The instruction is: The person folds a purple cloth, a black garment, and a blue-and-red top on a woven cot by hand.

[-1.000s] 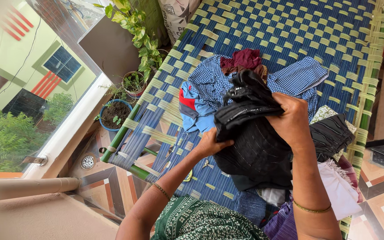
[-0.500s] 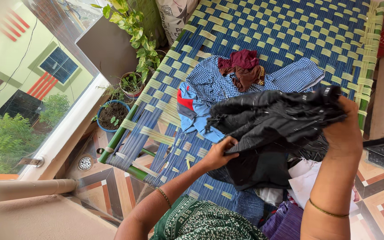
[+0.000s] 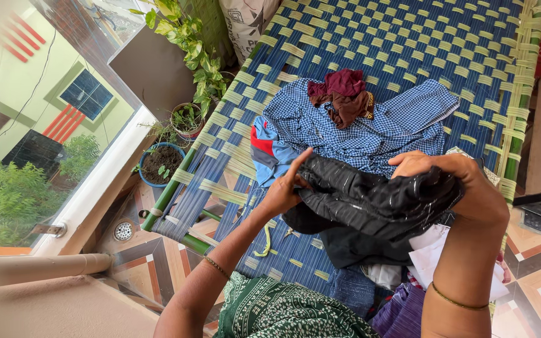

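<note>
I see a black cloth (image 3: 370, 209) held above the cot (image 3: 408, 44), bunched and creased, with faint pale flecks glinting across its dark weave. My right hand (image 3: 464, 188) clenches its upper edge, fingers curled over the fold. My left hand (image 3: 286, 188) pinches the opposite end, thumb on top. Beneath lie a blue checked shirt (image 3: 370, 134) and a maroon garment (image 3: 345, 94); potted plants (image 3: 180, 134) stand beside the cot.
</note>
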